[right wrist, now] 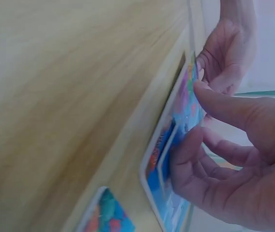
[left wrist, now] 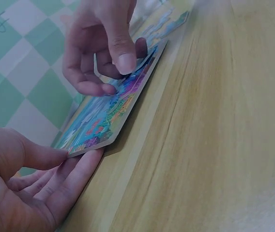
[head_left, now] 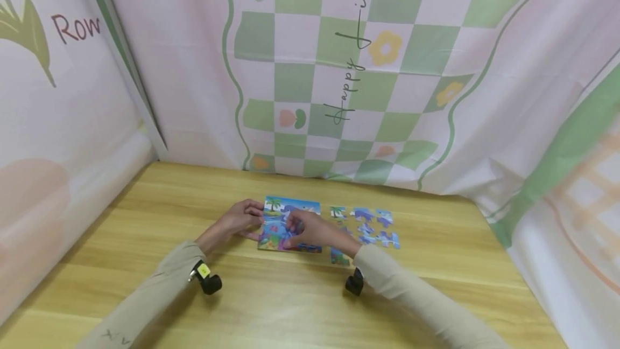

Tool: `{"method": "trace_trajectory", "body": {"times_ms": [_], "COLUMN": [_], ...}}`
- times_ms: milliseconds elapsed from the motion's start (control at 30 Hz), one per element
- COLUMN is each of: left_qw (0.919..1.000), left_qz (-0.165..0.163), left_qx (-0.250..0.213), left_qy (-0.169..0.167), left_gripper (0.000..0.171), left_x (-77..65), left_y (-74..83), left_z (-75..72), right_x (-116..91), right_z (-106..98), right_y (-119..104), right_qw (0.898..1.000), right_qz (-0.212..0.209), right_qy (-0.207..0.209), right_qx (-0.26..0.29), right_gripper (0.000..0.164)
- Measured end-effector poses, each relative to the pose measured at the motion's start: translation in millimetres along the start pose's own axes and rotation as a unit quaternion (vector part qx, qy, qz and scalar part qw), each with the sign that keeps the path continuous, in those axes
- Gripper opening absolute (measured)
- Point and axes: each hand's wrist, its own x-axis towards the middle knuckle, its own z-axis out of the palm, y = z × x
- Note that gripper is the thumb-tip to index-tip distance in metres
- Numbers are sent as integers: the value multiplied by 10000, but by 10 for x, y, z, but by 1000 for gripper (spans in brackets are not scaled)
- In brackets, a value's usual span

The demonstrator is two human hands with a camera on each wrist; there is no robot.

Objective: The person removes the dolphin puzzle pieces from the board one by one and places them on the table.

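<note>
A colourful sea-scene puzzle board (head_left: 310, 206) lies on the table. My left hand (head_left: 240, 217) holds its left edge, thumb on top and fingers under the rim, as the left wrist view shows. My right hand (head_left: 310, 229) is over the board with its fingers curled. In the right wrist view, its fingertips (right wrist: 186, 150) are on a puzzle piece (right wrist: 163, 166) whose pale edge stands up from the board. The thumb of that hand points down at the picture. Much of the board's middle is hidden under the right hand in the head view.
Several loose puzzle pieces (head_left: 366, 228) lie to the right of the board, some partly behind the right forearm. The wooden table (head_left: 271, 295) ends at a checked curtain (head_left: 334, 139) at the back. Fabric walls stand on both sides.
</note>
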Motion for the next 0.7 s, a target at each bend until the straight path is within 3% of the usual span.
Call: {"method": "trace_trajectory", "body": {"times_ms": [367, 700], "left_qw": [10000, 9999], "left_qz": [22, 21], "left_qx": [7, 127], "left_qy": [16, 11], "left_gripper": [48, 46], "left_x": [24, 0], "left_y": [16, 7], "left_z": [20, 6], "right_x": [20, 13], "right_z": [-36, 25], "right_y": [17, 11], "right_qw": [9995, 9985], "right_qz": [87, -105], "right_qy": [-128, 39], "right_qx": [-277, -533], "right_gripper": [37, 26]}}
